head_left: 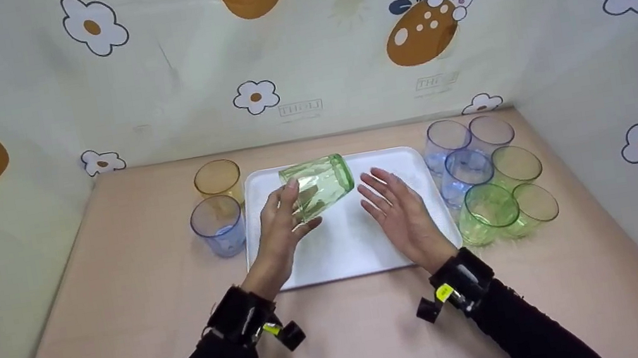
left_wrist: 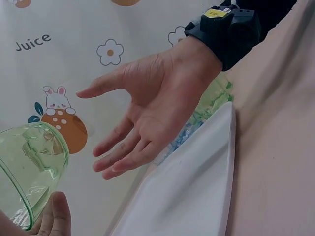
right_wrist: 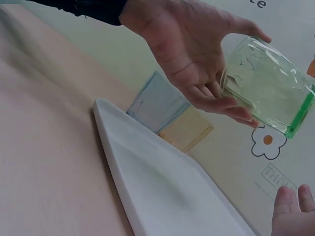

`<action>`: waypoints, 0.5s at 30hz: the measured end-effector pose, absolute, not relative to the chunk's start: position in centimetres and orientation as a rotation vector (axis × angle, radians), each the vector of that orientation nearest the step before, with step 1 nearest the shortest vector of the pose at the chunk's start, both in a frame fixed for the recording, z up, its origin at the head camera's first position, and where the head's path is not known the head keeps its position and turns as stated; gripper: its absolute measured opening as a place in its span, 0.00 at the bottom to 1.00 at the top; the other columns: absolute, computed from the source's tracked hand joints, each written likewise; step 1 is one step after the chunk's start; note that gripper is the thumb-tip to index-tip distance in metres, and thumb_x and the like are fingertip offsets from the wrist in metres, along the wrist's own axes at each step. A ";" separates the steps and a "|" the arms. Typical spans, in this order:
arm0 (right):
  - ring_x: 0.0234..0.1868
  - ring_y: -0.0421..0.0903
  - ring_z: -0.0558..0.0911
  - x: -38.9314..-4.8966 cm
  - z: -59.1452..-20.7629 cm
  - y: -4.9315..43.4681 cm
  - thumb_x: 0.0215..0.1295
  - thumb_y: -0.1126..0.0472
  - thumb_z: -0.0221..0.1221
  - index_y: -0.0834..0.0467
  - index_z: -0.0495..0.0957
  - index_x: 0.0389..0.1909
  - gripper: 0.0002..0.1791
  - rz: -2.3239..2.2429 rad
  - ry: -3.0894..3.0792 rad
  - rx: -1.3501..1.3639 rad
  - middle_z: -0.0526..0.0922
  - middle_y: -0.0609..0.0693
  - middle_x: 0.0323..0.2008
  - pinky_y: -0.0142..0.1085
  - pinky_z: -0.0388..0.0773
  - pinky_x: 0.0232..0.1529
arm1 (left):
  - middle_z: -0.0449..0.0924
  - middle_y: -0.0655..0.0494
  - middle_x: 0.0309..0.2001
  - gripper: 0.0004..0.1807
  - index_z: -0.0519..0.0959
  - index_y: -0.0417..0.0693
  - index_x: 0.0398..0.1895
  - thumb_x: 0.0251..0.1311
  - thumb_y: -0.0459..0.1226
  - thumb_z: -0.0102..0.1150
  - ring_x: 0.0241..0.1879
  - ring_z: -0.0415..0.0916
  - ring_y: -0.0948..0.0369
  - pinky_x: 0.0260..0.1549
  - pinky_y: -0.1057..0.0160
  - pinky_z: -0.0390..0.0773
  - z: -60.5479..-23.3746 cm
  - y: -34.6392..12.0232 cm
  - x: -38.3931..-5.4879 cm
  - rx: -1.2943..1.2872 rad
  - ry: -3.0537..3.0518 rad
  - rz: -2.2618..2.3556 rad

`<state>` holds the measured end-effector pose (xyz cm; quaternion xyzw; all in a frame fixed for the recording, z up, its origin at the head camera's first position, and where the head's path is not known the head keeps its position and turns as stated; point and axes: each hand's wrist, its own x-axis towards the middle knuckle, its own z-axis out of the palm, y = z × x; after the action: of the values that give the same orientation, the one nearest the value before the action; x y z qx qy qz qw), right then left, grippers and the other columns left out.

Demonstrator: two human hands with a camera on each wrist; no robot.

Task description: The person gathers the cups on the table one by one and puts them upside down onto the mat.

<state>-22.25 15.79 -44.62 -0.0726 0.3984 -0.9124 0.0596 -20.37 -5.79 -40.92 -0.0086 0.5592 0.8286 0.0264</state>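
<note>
My left hand point(head_left: 281, 231) grips a clear green cup point(head_left: 323, 185) near its rim, thumb on one side and fingers on the other. The cup lies tilted on its side in the air above the white tray point(head_left: 344, 258), its thick green base toward the right. In the right wrist view the same cup point(right_wrist: 268, 86) shows with its base away from the left palm. To the right of the base, apart from the cup, my right hand point(head_left: 401, 214) hovers over the tray with its fingers extended and holds nothing; its palm point(left_wrist: 162, 93) shows in the left wrist view.
Left of the tray stand an amber cup point(head_left: 218, 179) and a blue cup point(head_left: 219, 227). Along its right side several cups crowd together, among them a blue cup point(head_left: 468, 171) and a green cup point(head_left: 490, 209). A patterned cloth wall point(head_left: 184, 98) rises behind the table point(head_left: 357, 339).
</note>
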 end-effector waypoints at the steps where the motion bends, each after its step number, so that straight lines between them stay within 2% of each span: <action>1: 0.74 0.63 0.57 -22.2 -44.6 15.6 0.66 0.44 0.67 0.71 0.50 0.76 0.53 -2.765 1.198 -0.230 0.55 0.69 0.74 0.50 0.57 0.73 | 0.70 0.34 0.61 0.39 0.60 0.33 0.70 0.69 0.55 0.53 0.56 0.76 0.45 0.52 0.50 0.80 -40.9 -5.6 -20.4 -0.024 1.716 2.564; 6: 0.73 0.59 0.61 -22.0 -44.5 14.5 0.59 0.43 0.73 0.69 0.51 0.77 0.58 -2.763 1.196 -0.239 0.58 0.67 0.74 0.48 0.60 0.72 | 0.72 0.36 0.60 0.41 0.59 0.34 0.70 0.68 0.56 0.51 0.55 0.76 0.46 0.50 0.52 0.80 -41.2 -4.6 -20.4 -0.020 1.656 2.591; 12: 0.74 0.53 0.62 -21.8 -44.5 13.2 0.61 0.42 0.71 0.64 0.52 0.78 0.55 -2.746 1.259 -0.305 0.60 0.58 0.75 0.43 0.60 0.72 | 0.73 0.35 0.60 0.40 0.60 0.36 0.71 0.69 0.58 0.48 0.56 0.77 0.47 0.52 0.52 0.80 -41.7 -3.3 -20.1 -0.012 1.573 2.613; 15: 0.74 0.49 0.62 -21.7 -44.5 12.8 0.58 0.41 0.72 0.63 0.52 0.78 0.58 -2.748 1.284 -0.316 0.61 0.56 0.75 0.41 0.60 0.71 | 0.75 0.36 0.60 0.41 0.60 0.38 0.73 0.70 0.60 0.45 0.56 0.77 0.48 0.53 0.51 0.79 -42.0 -2.6 -19.9 0.002 1.557 2.598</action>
<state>-21.67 12.78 -44.46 -0.1036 0.4205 -0.9002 0.0461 -19.90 -2.64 -41.97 0.0006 0.5132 0.8564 0.0564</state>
